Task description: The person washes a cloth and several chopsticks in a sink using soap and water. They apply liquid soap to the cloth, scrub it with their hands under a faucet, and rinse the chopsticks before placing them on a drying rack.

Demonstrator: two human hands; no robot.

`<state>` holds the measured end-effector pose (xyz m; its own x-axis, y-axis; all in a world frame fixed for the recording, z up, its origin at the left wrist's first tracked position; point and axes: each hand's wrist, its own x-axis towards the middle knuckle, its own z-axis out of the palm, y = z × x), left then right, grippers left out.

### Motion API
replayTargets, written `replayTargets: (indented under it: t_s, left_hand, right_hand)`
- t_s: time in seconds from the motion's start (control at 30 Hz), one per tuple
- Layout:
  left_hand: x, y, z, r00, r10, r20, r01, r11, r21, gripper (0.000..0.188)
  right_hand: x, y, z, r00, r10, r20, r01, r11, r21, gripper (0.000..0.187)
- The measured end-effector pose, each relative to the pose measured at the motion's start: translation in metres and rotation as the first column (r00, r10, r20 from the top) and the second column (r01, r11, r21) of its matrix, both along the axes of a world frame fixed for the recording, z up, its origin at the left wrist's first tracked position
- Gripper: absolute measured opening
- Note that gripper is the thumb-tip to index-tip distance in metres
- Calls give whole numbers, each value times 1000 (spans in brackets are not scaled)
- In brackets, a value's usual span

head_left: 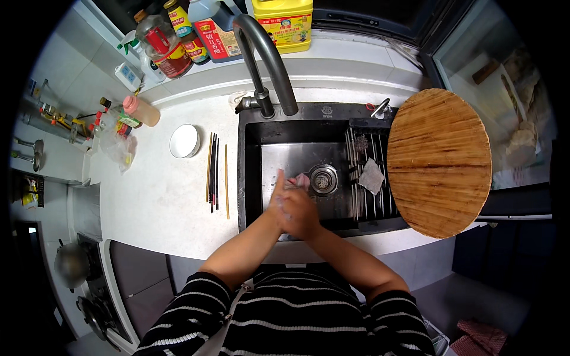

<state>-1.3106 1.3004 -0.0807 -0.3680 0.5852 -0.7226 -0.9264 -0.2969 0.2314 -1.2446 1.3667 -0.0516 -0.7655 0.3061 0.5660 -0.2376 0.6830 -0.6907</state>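
Observation:
My two hands meet over the black sink [270,157]. My left hand [276,199] has one finger stretched out toward the faucet; its other fingers are mostly covered. Across it lies my right hand [301,215], its fingers closed and slightly blurred. Pinkish, crumpled material that looks like a thin cloth [302,181] shows beyond the hands and in patches between them. Just right of the hands is the round drain strainer [323,180]. The dark faucet [261,59] arches over the back of the sink, and no water is seen running from it.
Several chopsticks [217,172] and a white bowl [185,141] lie on the left counter. A rack [371,207] in the sink carries a pale grey cloth-like square [371,176]. A round wooden board [439,163] covers the right side. Bottles and a yellow jug [285,26] line the back ledge.

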Motion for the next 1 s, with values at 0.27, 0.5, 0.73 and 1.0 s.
replayTargets:
  t_s: [0.27,0.5,0.73,1.0]
  left_hand:
    - [-8,3,-38,991,-87,103,82,995,57,58]
    - [-1,14,-6,985,-161,61,168,978,-122,46]
    - [3,8,-28,997,-71,-29,69,997,-42,25]
    - [5,-11,-7,360,-298,-884,168,953,-253,44]
  right_hand:
    - [-6,8,-56,988,-153,-7,152,985,-79,12]
    - [-17,15,-48,953,-267,143,288,946,-152,13]
    - [-13,37,-79,840,-124,528,456,689,-564,11]
    - [7,55,-75,966,256,-36,102,-508,-856,23]
